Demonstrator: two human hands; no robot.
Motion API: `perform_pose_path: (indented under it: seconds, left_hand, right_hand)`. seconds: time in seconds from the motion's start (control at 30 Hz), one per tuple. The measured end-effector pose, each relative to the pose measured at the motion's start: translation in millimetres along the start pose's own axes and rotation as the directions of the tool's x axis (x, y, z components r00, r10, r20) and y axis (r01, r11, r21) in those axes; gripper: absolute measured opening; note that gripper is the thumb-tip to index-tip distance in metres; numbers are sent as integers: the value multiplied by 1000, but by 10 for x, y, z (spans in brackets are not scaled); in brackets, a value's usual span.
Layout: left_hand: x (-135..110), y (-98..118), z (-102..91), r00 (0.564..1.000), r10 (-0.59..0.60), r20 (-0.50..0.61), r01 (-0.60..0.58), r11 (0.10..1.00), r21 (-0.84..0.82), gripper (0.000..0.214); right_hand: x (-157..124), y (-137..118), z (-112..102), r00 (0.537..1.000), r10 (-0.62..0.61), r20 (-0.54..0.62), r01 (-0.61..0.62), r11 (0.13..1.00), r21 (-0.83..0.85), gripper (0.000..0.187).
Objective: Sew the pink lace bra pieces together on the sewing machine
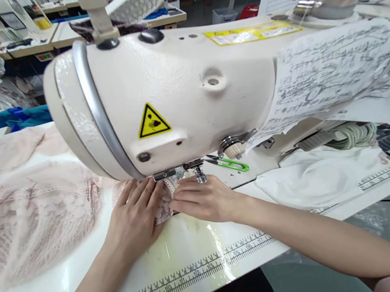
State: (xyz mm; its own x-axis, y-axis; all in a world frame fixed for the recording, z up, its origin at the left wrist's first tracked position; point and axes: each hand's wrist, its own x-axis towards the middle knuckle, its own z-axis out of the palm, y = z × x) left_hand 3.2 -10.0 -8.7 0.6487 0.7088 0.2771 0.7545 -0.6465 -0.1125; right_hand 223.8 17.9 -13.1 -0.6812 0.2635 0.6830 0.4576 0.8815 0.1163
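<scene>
A piece of pale pink lace fabric [162,212] lies beneath the head of a white sewing machine [184,82]. My left hand [135,214] rests flat on the lace, left of the needle area, with its fingers stretched out and their tips close under the machine head. On the other side, my right hand [204,199] has its fingers bent together at the right edge of the lace, gripping it. The needle and presser foot are mostly hidden behind the machine parts and my fingers. Green-handled thread snips [234,163] lie behind my right hand.
More sheer pink lace [34,219] spreads over the table at left. White cloth [306,176] lies at right, near a coiled pale green cord [355,134]. A printed ruler [187,275] runs along the table's front edge. Handwritten paper sheets [332,66] hang over the machine.
</scene>
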Motion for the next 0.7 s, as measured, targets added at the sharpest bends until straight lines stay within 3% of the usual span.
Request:
perform_pose_path:
  seconds: [0.5,0.7]
  left_hand:
    - [29,42,-32,1000,6,1,-6,999,31,48]
    - [6,35,-80,959,223,-173,-211,974,85,28]
  right_hand:
    - [-14,121,22,996,37,84,-36,999,-6,14]
    - [15,110,7,996,13,87,-10,1000,-29,14]
